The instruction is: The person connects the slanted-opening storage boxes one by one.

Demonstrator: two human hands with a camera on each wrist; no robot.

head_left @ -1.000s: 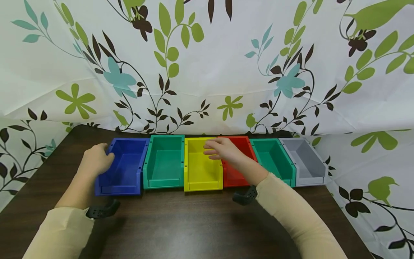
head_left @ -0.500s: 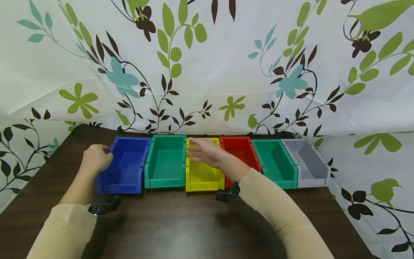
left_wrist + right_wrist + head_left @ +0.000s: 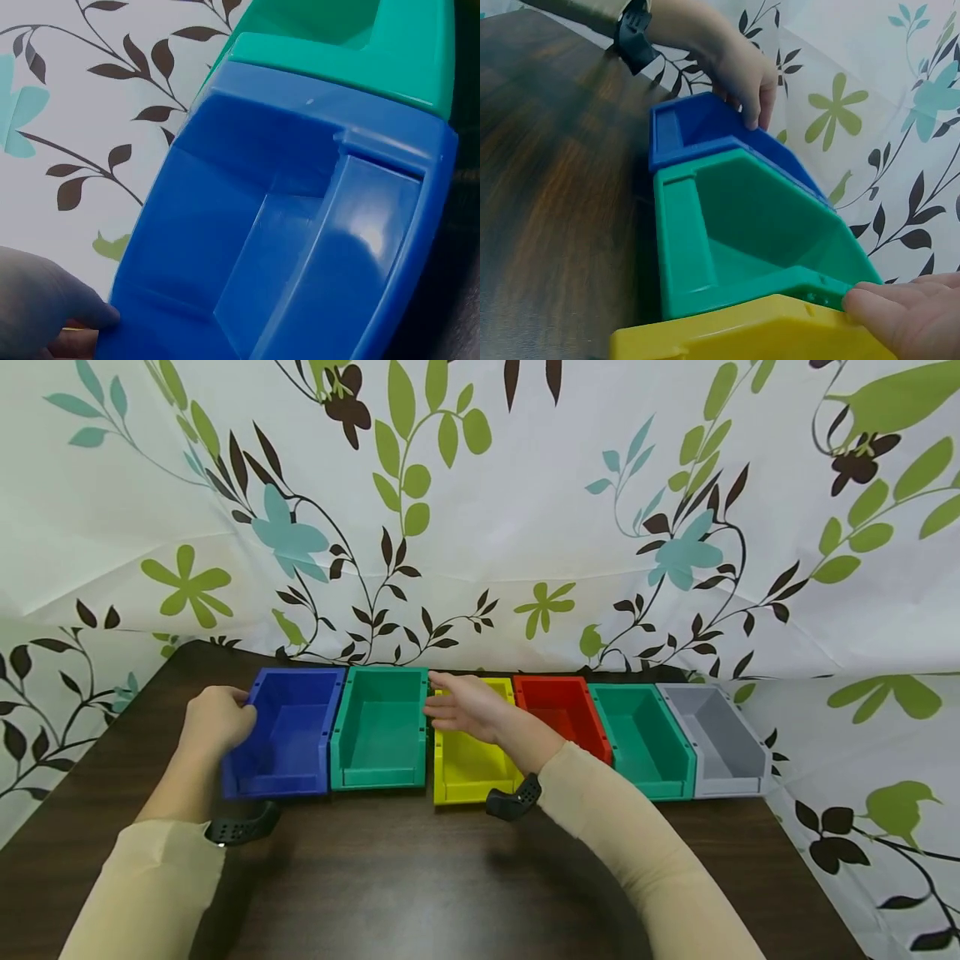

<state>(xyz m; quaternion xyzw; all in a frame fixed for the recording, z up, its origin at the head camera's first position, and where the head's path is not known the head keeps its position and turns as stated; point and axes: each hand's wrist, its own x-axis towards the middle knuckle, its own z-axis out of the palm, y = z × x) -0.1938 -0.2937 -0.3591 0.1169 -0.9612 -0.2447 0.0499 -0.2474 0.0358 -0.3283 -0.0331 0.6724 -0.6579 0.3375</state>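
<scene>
At the left end of a row of plastic bins, my left hand (image 3: 217, 718) grips the outer side wall of the blue bin (image 3: 288, 743). The left wrist view shows its thumb (image 3: 86, 304) against that bin's edge. Tight beside the blue bin stands a green bin (image 3: 381, 735). My right hand (image 3: 480, 710) reaches over the yellow bin (image 3: 472, 768), fingers extended toward the green bin's right wall. In the right wrist view its thumb (image 3: 874, 307) touches the green bin's rim near the far corner. A narrow gap separates green from yellow.
Right of the yellow bin stand a red bin (image 3: 558, 714), a second green bin (image 3: 645, 743) and a grey bin (image 3: 716, 739). The dark wooden table (image 3: 390, 877) extends in front. A leaf-patterned cloth (image 3: 480, 527) hangs directly behind the row.
My right hand has moved left across the yellow bin to the green bin's right side. The blue and left green bins have shifted slightly back and left, away from the yellow one.
</scene>
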